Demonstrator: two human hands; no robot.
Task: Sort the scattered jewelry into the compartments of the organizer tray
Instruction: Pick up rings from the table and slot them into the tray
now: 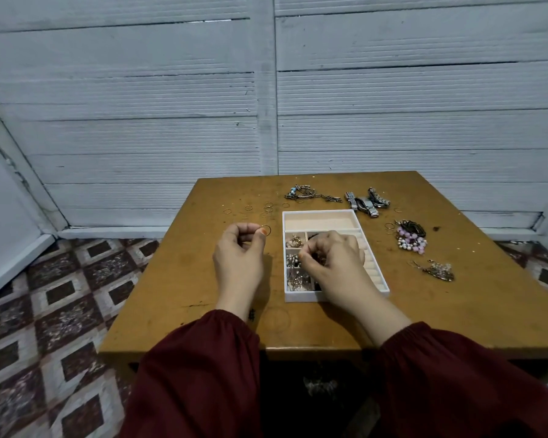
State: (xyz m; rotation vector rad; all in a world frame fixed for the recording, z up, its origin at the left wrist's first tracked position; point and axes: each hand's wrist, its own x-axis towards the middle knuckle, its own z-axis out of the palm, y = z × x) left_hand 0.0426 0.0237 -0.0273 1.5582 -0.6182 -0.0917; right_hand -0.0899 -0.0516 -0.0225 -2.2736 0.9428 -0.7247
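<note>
A white organizer tray [321,214] sits on the wooden table [184,279], with small jewelry in its left compartments. My left hand [239,251] hovers left of the tray and pinches a thin gold ring [266,230] between thumb and fingertip. My right hand [332,257] is over the tray's middle compartments, fingers curled; what it pinches is too small to make out. Several more thin rings [250,208] lie scattered behind my left hand.
Behind the tray lie a heap of bracelets [310,194] and watches [366,200]. To its right are a purple beaded piece [412,238] and a chain with charms [437,270]. A white slatted wall stands behind the table; patterned floor lies to the left.
</note>
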